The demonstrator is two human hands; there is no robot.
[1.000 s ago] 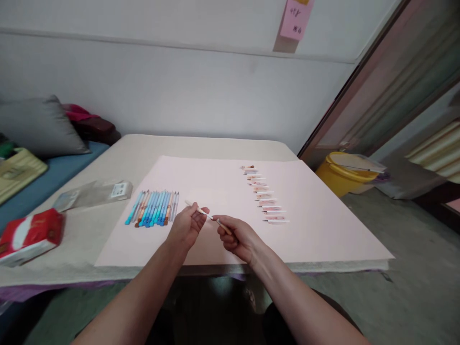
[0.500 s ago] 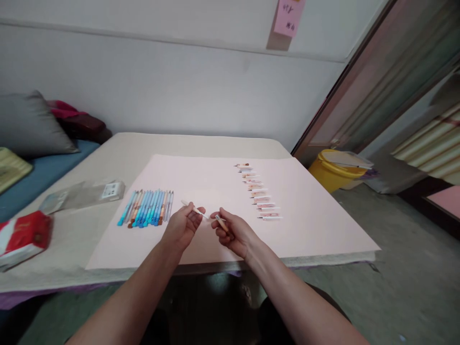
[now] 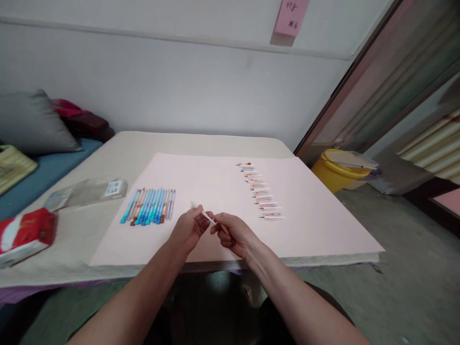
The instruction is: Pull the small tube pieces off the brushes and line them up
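My left hand [image 3: 193, 227] pinches a slim white pen part [image 3: 198, 209], with a thin white refill [image 3: 209, 218] sticking out toward the right. Closed around an orange-brown pen barrel [image 3: 224, 229], my right hand [image 3: 233, 235] meets the end of that refill at its fingertips. Whether the refill has entered the barrel cannot be made out. Left of my hands lies a tight row of blue, orange-brown and grey pens [image 3: 149, 206]. To the right, a slanted column of slender white pen parts with dark tips and pinkish pieces [image 3: 266, 199] rests on the pale pink sheet [image 3: 208, 177].
A clear plastic packet [image 3: 86, 194] and a red-and-white soft pack [image 3: 28, 235] lie on the cloth-covered table [image 3: 132, 143] at left. A grey cushion [image 3: 32, 122] is beyond them. A yellow bucket [image 3: 332, 170] stands past the right edge, by the wall.
My hands have come together, so the refill that was apart from the right hand now reaches its fingers. The view has shifted slightly.
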